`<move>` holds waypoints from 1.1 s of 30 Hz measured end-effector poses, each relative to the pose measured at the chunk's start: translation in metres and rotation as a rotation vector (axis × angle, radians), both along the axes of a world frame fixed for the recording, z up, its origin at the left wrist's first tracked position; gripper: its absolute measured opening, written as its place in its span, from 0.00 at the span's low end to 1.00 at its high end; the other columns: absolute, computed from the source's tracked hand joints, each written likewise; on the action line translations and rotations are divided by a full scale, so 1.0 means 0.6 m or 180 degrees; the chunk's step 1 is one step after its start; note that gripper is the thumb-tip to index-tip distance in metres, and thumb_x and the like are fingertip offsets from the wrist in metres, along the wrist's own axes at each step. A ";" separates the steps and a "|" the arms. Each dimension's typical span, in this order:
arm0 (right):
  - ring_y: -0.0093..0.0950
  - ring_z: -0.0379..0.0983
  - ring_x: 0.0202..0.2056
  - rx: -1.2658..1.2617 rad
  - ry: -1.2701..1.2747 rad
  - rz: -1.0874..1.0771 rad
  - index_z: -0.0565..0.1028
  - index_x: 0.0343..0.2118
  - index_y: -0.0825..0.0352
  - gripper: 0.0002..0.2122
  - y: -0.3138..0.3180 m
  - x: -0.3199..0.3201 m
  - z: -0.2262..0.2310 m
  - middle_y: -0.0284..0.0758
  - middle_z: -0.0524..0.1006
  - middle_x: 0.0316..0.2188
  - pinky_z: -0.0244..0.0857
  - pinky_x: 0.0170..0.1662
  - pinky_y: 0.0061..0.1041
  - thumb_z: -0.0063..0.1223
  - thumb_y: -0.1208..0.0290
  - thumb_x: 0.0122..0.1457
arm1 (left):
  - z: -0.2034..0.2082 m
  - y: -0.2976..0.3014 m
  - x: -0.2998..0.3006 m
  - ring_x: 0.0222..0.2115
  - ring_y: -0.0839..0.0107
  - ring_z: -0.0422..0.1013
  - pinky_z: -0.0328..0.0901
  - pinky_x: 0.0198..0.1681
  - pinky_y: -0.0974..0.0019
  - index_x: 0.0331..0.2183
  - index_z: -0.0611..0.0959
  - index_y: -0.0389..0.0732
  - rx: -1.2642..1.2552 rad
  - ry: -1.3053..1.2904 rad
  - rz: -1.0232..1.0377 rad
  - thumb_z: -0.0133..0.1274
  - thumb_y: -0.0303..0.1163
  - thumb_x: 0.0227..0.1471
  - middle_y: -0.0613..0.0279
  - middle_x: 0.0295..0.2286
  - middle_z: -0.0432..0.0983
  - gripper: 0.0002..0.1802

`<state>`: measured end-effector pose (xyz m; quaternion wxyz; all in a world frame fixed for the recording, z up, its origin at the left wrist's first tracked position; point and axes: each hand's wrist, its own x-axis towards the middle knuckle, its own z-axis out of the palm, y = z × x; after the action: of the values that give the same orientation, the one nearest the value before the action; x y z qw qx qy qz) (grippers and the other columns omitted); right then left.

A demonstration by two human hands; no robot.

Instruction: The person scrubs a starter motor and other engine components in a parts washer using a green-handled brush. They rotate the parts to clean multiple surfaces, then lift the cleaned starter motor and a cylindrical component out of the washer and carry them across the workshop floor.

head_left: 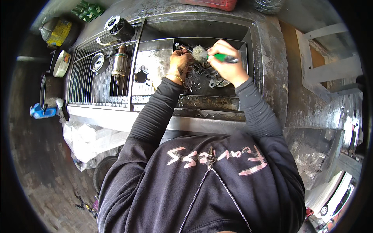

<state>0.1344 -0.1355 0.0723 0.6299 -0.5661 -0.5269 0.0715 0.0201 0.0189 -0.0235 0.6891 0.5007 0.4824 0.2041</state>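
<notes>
Closed around the green and black handle of a brush (200,53), my right hand (228,64) is over the right part of the metal wash basin (213,101). The brush's pale, bushy bristles point left, toward my other hand. My left hand (180,64) has its fingers curled at the basin's left side, gripping a dark, greasy part that they largely hide. Below and between the hands lie dark, wet parts, among them a metal bracket-like piece (219,82) with a hole.
On a wire rack (83,83) to the left rest a motor armature (120,64), a round metal cover (99,62) and a black cylindrical housing (123,31). A perforated metal plate (151,56) adjoins the basin. A red container (211,3) stands behind; a blue bottle (43,111) is far left.
</notes>
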 end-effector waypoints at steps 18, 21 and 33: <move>0.30 0.73 0.31 -0.0107 -0.0198 0.0064 0.73 0.26 0.69 0.05 0.022 -0.071 0.003 0.34 0.74 0.28 0.67 0.36 0.27 0.58 0.81 0.45 | -0.070 0.045 -0.012 0.23 0.64 0.74 0.71 0.26 0.58 0.30 0.75 0.43 -0.1430 -0.1785 -0.0046 0.50 0.24 0.51 0.64 0.23 0.74 0.03; 0.31 0.73 0.31 -0.0361 -0.0476 0.0824 0.72 0.26 0.68 0.06 0.019 -0.079 -0.005 0.35 0.74 0.28 0.67 0.37 0.28 0.58 0.82 0.45 | -0.072 0.049 -0.015 0.27 0.62 0.75 0.72 0.34 0.58 0.33 0.77 0.42 0.0480 -0.1270 -0.1148 0.46 0.34 0.59 0.62 0.27 0.77 0.07; 0.30 0.73 0.32 -0.0092 0.0369 -0.0030 0.72 0.26 0.69 0.06 0.009 -0.059 -0.032 0.35 0.73 0.28 0.67 0.37 0.28 0.58 0.82 0.45 | -0.055 0.025 -0.012 0.30 0.65 0.75 0.68 0.34 0.56 0.40 0.78 0.45 -0.2087 -0.1056 -0.0266 0.44 0.30 0.59 0.63 0.33 0.79 0.09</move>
<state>0.0990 -0.1299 0.0528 0.6515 -0.5725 -0.4858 0.1088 0.0127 0.0338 -0.0565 0.8895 0.2328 0.3830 0.0888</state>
